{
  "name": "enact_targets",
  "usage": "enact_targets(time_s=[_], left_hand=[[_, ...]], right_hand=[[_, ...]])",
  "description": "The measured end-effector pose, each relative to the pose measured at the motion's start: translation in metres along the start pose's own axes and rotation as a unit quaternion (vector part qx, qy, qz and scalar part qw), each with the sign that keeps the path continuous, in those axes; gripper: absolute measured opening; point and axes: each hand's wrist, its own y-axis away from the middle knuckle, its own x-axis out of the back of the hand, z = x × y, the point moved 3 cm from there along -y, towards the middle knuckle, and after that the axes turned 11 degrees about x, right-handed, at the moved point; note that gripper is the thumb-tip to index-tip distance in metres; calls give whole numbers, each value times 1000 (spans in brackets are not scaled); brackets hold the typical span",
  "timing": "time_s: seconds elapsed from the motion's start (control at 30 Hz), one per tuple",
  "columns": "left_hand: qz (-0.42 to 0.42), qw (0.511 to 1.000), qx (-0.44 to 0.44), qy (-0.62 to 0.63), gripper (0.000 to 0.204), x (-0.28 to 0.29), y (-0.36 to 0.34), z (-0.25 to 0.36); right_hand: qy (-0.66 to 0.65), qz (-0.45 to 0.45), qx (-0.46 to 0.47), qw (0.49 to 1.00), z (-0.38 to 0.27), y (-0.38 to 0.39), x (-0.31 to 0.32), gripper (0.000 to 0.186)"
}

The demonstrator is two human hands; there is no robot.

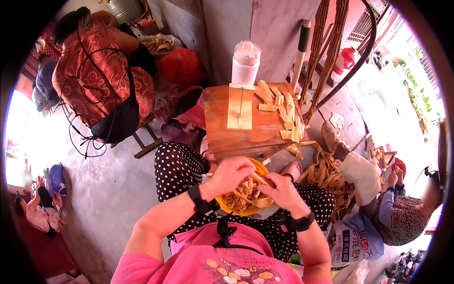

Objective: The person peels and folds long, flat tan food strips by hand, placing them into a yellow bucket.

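My left hand (234, 173) is closed at the upper end of a pale, flat fibre strip (259, 179), its fingertips partly hidden. My right hand (279, 189) grips the strip's lower end. Both are over a yellow bowl (227, 205) of curly shavings and strips (243, 194), held at my lap between my dotted trouser legs. Beyond the bowl stands a small wooden table (220, 139) with a pale board (239, 116) bearing a thin upright slit or bar, loose pale strips (288, 111) and a white lidded bottle (244, 70).
Co-workers sit at left (99, 71), lower left (35, 213) and right (402, 215). A heap of strips (321, 175) lies right of my knee, near a printed sack (354, 236). A concrete pillar (279, 38) rises behind the table, beside leaning poles (317, 57).
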Motion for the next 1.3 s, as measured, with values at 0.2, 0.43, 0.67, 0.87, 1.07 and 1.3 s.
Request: enact_targets(time_s=[0.2,0.43,0.67,0.87,1.07,1.3], left_hand=[[4,984,-118,-130,16,27,27,21],[-106,858,-333,-377,31,28,44,98],[-493,855,159,-21,30,8,23,71],[-385,896,112,193,21,-7,21,33],[-226,942,-51,243,19,-5,18,35],[10,915,-337,-222,22,-4,19,37]], right_hand=[[-299,-28,-122,946,7,19,19,22],[3,-62,120,991,-60,3,36,21],[-20,-99,154,983,-64,-11,40,23],[-310,-33,-10,950,-1,4,3,24],[-514,105,-104,845,2,-4,-20,33],[-692,-110,-223,677,27,-7,-45,47]])
